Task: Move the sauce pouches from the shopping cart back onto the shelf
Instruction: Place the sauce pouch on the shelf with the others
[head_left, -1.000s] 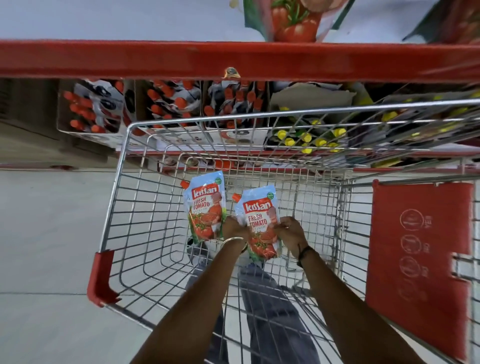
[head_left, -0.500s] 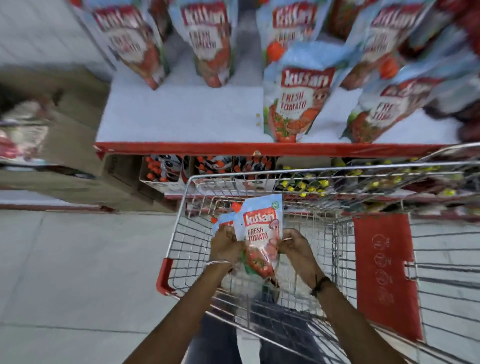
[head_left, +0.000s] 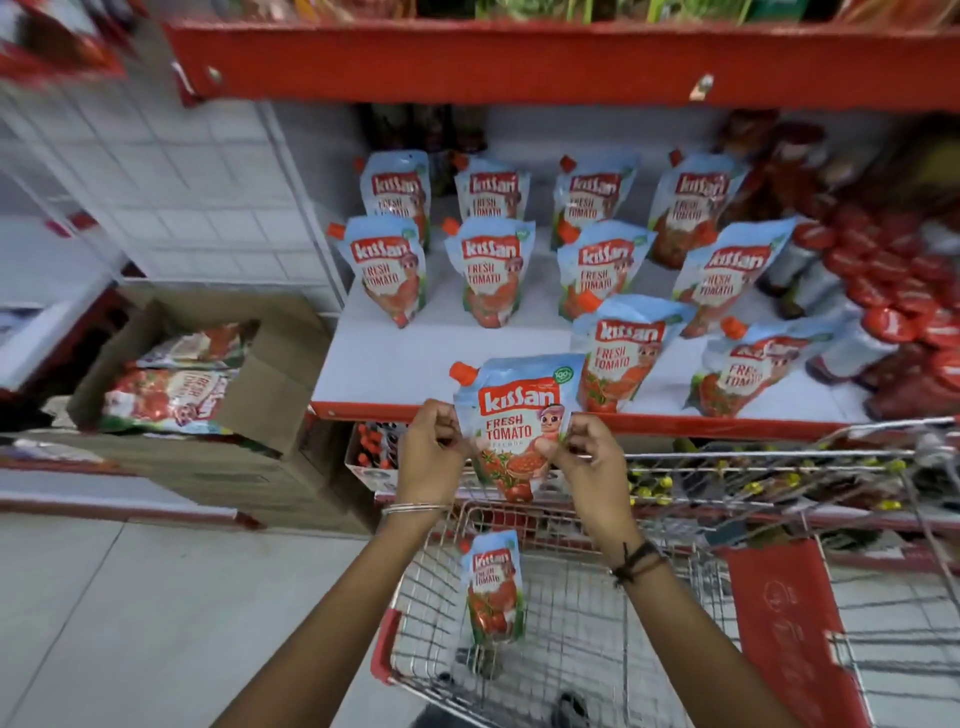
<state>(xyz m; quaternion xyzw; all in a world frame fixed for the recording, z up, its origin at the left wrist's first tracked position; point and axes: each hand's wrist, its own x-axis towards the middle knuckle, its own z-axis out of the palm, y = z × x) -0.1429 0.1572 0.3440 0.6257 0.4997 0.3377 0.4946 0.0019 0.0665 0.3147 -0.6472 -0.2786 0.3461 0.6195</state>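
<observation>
I hold one Kissan tomato sauce pouch (head_left: 514, 426) upright in front of the shelf's red front edge. My left hand (head_left: 431, 452) pinches its left side and my right hand (head_left: 592, 457) pinches its right side. A second pouch (head_left: 493, 587) lies in the wire shopping cart (head_left: 597, 649) below my wrists. On the white shelf (head_left: 405, 364) stand several identical pouches (head_left: 488, 270) in rows, with a bare patch at the front left, just behind the held pouch.
An open cardboard box (head_left: 208, 374) with more pouches sits left of the shelf on a lower stack. Red-capped bottles (head_left: 893, 291) crowd the shelf's right end. Another red shelf (head_left: 519, 67) hangs overhead. The cart's red seat flap (head_left: 789, 623) is at the right.
Both hands lifted one pouch out of the cart up to the shelf's front edge. The view tilted up from the cart to the shelf. The other pouch stayed in the cart.
</observation>
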